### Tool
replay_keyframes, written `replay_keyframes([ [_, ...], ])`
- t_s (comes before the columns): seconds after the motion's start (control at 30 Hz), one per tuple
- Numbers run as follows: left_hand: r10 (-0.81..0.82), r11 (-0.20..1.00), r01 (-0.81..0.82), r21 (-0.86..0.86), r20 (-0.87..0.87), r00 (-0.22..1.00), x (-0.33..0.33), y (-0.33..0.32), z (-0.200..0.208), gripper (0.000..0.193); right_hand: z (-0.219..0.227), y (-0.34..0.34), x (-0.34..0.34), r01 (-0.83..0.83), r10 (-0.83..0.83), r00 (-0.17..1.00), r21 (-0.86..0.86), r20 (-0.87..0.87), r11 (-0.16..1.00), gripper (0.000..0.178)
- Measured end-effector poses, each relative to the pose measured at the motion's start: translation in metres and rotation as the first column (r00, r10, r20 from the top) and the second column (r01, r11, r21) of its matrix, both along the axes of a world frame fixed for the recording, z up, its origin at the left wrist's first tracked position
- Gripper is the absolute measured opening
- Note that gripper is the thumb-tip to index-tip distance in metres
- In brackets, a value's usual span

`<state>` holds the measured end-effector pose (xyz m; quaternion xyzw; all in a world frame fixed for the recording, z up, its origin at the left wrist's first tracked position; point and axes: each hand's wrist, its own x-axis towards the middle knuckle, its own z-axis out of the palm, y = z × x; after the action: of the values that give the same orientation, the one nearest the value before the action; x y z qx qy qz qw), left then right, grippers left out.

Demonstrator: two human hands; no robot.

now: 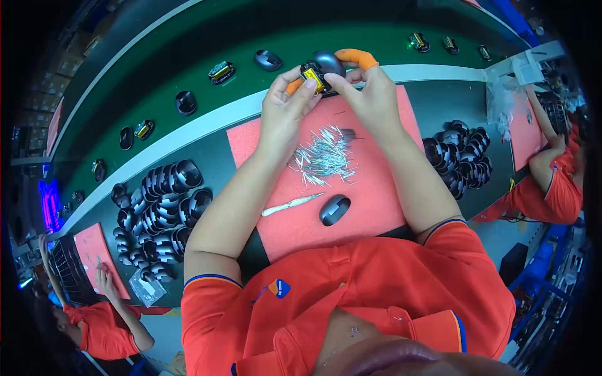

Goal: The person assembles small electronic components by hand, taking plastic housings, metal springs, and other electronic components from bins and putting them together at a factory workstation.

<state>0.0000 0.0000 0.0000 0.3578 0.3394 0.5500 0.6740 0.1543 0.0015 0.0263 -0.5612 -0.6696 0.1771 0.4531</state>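
In my left hand [287,103] is an open computer mouse base [311,76] with a yellow part inside, held by closed fingers. My right hand [371,94] grips a dark, rounded mouse cover [327,61] right beside the base; whether the two touch, I cannot tell. Orange finger covers are on both hands. Below them lies a pink foam mat [376,207]. On it are a loose pile of thin silvery pins [326,156], a pale pointed tool [293,204] and another dark mouse cover [335,210].
A green conveyor [351,37] behind a pale rail carries several mouse bases and covers. Rows of dark mouse shells [163,207] stand at the left, with more shells [461,156] at the right. Co-workers in red shirts sit on both sides.
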Motion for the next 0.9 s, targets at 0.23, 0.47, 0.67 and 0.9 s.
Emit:
replay_keyframes([
  [0.23, 0.012, 1.0, -0.012, 0.016, 0.006, 1.0, 0.001, 0.0, 0.001, 0.042, 0.005, -0.002, -0.002, -0.009, 0.009, 1.0, -0.123, -0.003, 0.992, 0.041],
  [0.47, -0.056, 0.997, 0.057, 0.046, -0.006, 0.998, -0.001, 0.003, -0.003, 0.043, -0.005, 0.002, 0.0, -0.204, 0.061, 0.904, -0.299, -0.424, 0.932, 0.041],
  [0.67, 0.033, 0.999, -0.033, 0.011, 0.018, 0.999, -0.01, 0.007, -0.002, 0.043, 0.0, 0.004, 0.026, -0.203, 0.232, 0.971, -0.316, 0.056, 0.927, 0.029],
  [0.9, 0.019, 0.995, 0.012, -0.104, 0.291, 0.956, -0.018, 0.017, -0.002, 0.036, -0.012, -0.008, 0.011, -0.255, 0.323, 0.7, -0.199, 0.637, 0.946, 0.013],
])
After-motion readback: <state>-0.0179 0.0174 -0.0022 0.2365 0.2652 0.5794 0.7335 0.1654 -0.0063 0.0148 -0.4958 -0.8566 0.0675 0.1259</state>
